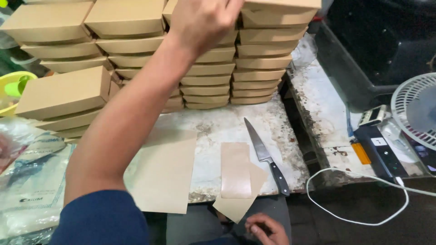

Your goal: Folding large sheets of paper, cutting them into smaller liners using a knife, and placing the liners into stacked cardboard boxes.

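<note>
**Left hand at the far box stacks, right hand low by loose paper**

Head view: left hand [204, 20] reaches far over the table [227, 124], fingers curled at the top of the middle stack of brown cardboard boxes [206, 68]; cannot tell if it grips one (fingertips cut off by the frame edge). Boxes look light, stiff-walled, probably crushable, so best taken by the side edges, judged from thin folded card. Right hand [268, 229] sits near, loosely curled, holding nothing, just beside a brown paper sheet [238, 181] overhanging the near edge. Knife [265, 154] lies right of the sheet.
</note>
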